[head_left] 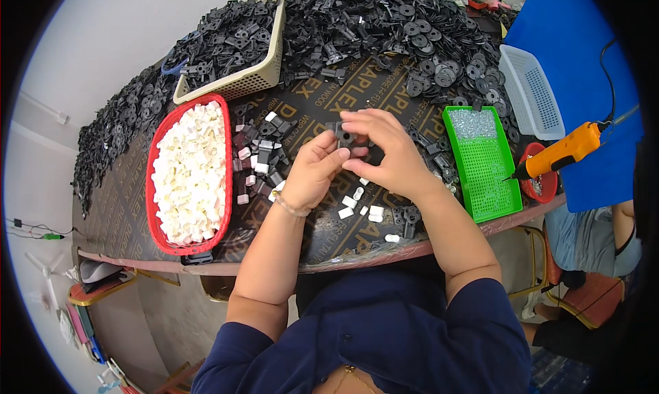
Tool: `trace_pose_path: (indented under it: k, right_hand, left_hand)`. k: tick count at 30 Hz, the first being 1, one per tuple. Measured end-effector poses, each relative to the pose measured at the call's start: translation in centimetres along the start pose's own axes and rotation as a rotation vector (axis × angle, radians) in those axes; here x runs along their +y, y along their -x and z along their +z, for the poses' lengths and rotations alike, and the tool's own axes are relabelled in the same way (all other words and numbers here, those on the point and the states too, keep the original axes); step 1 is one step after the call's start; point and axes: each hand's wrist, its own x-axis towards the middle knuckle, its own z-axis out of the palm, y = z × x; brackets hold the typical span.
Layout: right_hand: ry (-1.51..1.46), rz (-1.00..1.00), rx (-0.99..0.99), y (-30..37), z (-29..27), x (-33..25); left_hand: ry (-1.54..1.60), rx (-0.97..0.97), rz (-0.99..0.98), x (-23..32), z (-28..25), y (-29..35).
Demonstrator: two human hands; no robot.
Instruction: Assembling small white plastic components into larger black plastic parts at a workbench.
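Over the middle of the table, a small black plastic part (346,136) is held between my two hands. My left hand (312,169) pinches it from the left with thumb and fingers. From the right, my right hand (389,150) curls around its other side, thumb below and fingers above; the fingers partly hide the part. Loose white plastic pieces (349,202) lie just below my hands. Beside my left wrist are black parts with white ends (263,154). More black parts (408,219) rest near the table's front edge by my right forearm.
A red basket (152,188) of white pieces stands left; a beige basket (257,78) of black parts is behind it. Heaped black parts (384,23) cover the back. At right are a green tray (480,181) with small metal pieces, an orange electric screwdriver (566,150) and a white basket (532,92).
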Motion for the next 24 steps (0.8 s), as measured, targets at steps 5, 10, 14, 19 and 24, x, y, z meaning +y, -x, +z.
trace_pose_path:
  k: [5, 10, 14, 19, 24]
  right_hand:
    - [-0.369, 0.477, -0.066, 0.2, -0.5, 1.4]
    - [-0.720, 0.682, -0.091, 0.3, -0.3, 2.2]
    - [-0.763, 0.648, -0.057, 0.5, -0.2, 2.2]
    - [-0.785, 0.671, -0.079, 0.5, -0.5, 1.7]
    - [-0.097, 0.557, -0.080, 0.0, -1.9, 1.7]
  left_hand:
    - [-0.438, 0.044, 0.055, -0.9, -0.7, -0.1]
    - [-0.623, 0.116, 0.089, -0.9, -0.7, -0.1]
    - [-0.693, 0.100, 0.129, -0.7, -1.0, 0.1]
    - [-0.804, 0.104, 0.176, -0.4, -0.1, 0.5]
    - [-0.388, 0.303, 0.124, -0.6, -0.7, -0.5]
